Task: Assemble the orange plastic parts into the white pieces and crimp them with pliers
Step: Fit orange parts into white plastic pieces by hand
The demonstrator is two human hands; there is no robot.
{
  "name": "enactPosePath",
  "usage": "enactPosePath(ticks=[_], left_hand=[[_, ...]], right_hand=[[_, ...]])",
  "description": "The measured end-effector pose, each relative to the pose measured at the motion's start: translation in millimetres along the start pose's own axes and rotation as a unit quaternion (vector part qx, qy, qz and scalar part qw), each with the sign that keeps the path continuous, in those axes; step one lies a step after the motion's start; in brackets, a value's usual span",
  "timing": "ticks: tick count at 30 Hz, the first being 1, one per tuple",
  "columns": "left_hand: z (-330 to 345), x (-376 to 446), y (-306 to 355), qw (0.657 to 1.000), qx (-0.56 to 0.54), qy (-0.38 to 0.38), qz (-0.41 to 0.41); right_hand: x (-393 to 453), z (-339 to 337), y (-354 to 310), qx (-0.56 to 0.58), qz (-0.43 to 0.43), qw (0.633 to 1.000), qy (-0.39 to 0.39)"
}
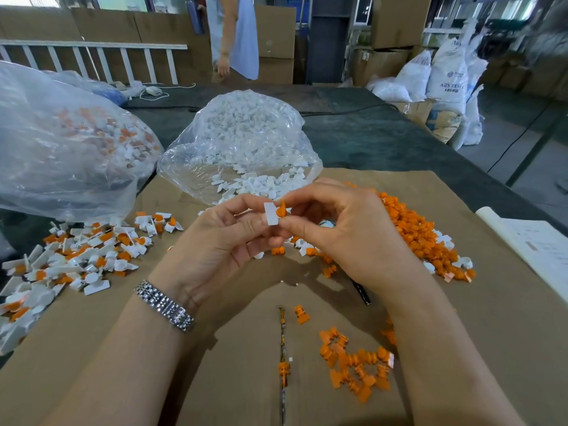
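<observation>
Fingers (246,224) of both hands pinched around one white piece (271,213) and one orange part (281,209), between three loose heaps

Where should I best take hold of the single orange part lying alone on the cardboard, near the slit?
Pinch the orange part across its narrow ribbed end, coming from above. It lies flat and apart from the other orange pieces, with bare cardboard on both sides, so fingertips probably fit easily.

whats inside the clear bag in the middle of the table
The clear bag holds loose white pieces, some spilling from its open mouth onto the cardboard. Anything buried beneath the heap is hidden.
</observation>
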State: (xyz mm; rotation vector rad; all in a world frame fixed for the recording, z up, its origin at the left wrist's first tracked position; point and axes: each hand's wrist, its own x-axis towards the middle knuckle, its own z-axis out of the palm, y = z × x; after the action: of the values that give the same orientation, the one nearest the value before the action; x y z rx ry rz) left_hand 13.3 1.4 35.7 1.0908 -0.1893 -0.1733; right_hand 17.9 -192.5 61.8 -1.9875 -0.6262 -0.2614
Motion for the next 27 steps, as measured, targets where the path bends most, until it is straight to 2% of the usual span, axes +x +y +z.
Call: enactPosePath(ticks=[8, 16, 27], left_hand=[[-1.2, 2.0, 1.0, 0.998, 0.042, 0.039, -0.014], [-0.1, 1.1, -1.2, 0.992, 0.083, 0.089, 0.029], [-0.8, 0.4, 0.2, 0.992, 0.102, 0.077, 0.016]], right_hand=[[1.5, 5.2, 2.8, -0.102, -0.061, 0.993, 0.028], [2.1, 6.7, 4.1, -0.098, -0.061, 0.993, 0.014], [2.2, 8.4, 8.0, -0.073, -0.059, 0.995, 0.020]])
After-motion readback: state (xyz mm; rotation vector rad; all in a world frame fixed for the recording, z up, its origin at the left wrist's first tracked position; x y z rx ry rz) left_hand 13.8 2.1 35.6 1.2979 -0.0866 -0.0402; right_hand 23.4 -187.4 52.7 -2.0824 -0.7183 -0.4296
